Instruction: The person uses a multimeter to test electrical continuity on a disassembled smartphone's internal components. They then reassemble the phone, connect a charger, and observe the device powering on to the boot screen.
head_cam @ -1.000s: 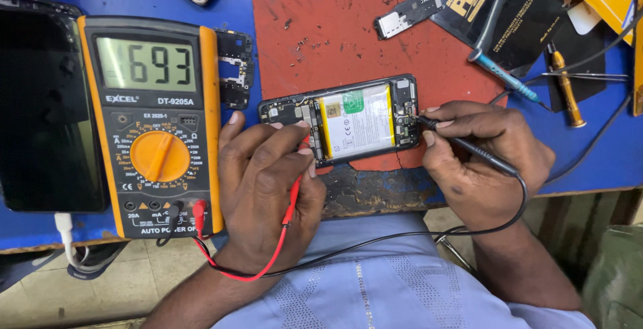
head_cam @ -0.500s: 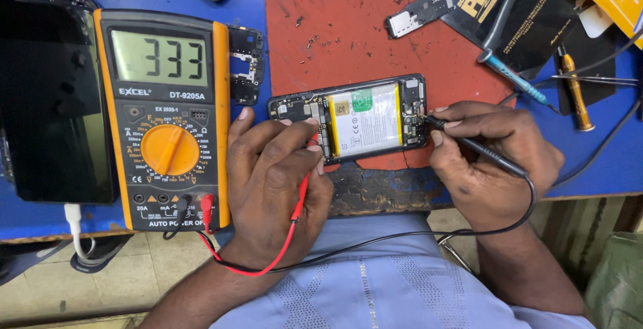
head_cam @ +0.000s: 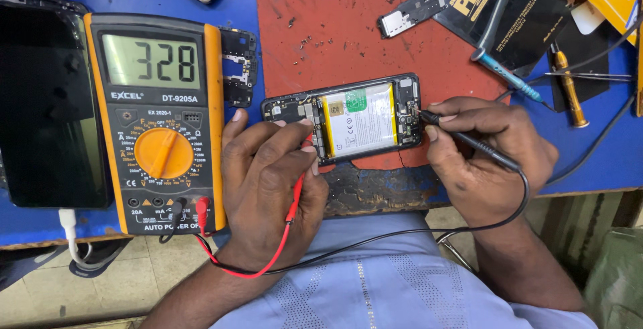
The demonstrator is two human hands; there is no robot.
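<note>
L hand [head_cam: 268,181] grips red probe [head_cam: 295,198], tip at opened phone [head_cam: 345,120] left of battery. R hand [head_cam: 485,151] grips black probe [head_cam: 469,143], tip on phone's right edge. Phone lies on red mat [head_cam: 335,27], mid desk [head_cam: 589,155]. Meter [head_cam: 155,121] at left, display lit.

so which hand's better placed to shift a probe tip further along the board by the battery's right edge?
Likely right hand: its black probe tip is at that edge of the opened phone. Left hand holds the red probe at the opposite end.
</note>
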